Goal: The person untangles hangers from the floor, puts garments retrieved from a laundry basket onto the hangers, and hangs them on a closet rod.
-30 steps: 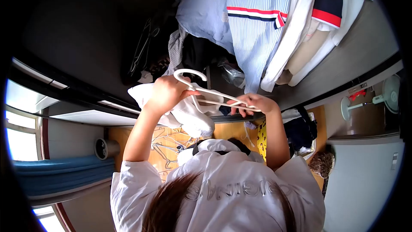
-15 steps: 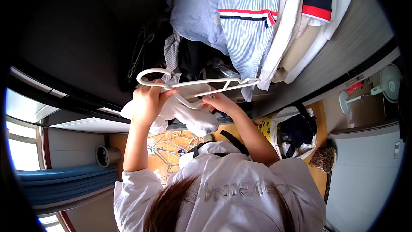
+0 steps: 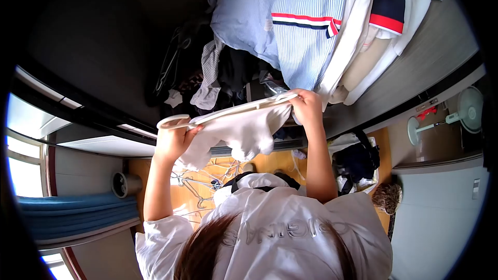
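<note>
A white clothes hanger (image 3: 228, 112) is held level in front of me, its hook at the left. My left hand (image 3: 175, 139) is closed round it near the hook. My right hand (image 3: 307, 108) is closed at the far right end, pinching a white garment (image 3: 236, 135) against the hanger arm. The cloth hangs below the bar between both hands, its lower edge bunched. What kind of garment it is I cannot tell. Just behind the right hand hangs a blue-and-white striped shirt (image 3: 306, 46) with a red, white and navy band.
More clothes hang in the dark wardrobe, including a white garment (image 3: 410, 21) at right. Wire hangers (image 3: 199, 186) lie on the wooden floor. A bag of dark clothes (image 3: 355, 161) stands at right, with a fan (image 3: 469, 109) beyond. A blue curtain (image 3: 78, 218) is at left.
My right hand has moved right and up to the hanger's end, drawing the white garment out along the bar. The hanger's left end has dropped lower, with my left hand still on it.
</note>
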`<state>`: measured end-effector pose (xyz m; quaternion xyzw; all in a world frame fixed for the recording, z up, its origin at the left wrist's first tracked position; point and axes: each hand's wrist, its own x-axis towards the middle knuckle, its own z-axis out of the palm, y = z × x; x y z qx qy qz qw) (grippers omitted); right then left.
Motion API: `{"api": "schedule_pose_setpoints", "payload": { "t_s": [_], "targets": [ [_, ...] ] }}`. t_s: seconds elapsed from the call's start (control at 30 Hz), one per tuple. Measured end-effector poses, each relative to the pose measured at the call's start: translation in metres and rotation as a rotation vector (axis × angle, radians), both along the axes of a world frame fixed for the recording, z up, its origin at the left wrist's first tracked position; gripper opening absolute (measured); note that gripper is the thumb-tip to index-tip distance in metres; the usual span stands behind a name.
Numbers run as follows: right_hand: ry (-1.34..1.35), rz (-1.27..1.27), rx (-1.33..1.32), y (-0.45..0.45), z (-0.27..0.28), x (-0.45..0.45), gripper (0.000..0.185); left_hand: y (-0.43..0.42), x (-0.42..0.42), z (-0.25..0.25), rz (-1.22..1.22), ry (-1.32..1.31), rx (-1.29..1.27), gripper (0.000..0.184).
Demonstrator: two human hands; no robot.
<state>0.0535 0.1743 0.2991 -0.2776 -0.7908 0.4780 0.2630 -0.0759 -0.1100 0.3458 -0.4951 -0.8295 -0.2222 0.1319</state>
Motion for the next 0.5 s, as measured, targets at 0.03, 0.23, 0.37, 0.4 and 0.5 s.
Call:
{"api": "schedule_pose_setpoints", "payload": {
  "t_s": [0.03,0.23,0.37,0.4,0.5],
  "targets": [
    [0.026,0.011,0.089,-0.001,0.005,0.005,0.017,-0.005,0.001,-0.002,0.014,-0.037,-0.04,0.027],
    [0.096,0.131,0.522,-0.029,0.055,0.014,0.004,-0.014,0.0,-0.031,-0.057,-0.062,-0.162,0.023],
    [0.147,0.285,0.454,-0.068,0.048,-0.002,0.006,0.02,0.019,-0.026,0.059,-0.059,-0.122,0.028],
    [0.148,0.318,0.392,-0.077,0.043,-0.004,0.007,0.03,0.025,-0.022,0.011,-0.045,-0.027,0.027],
    [0.204,0.376,0.299,-0.086,0.039,0.001,0.01,0.044,0.034,-0.017,-0.057,-0.008,0.031,0.026]
  ]
}}
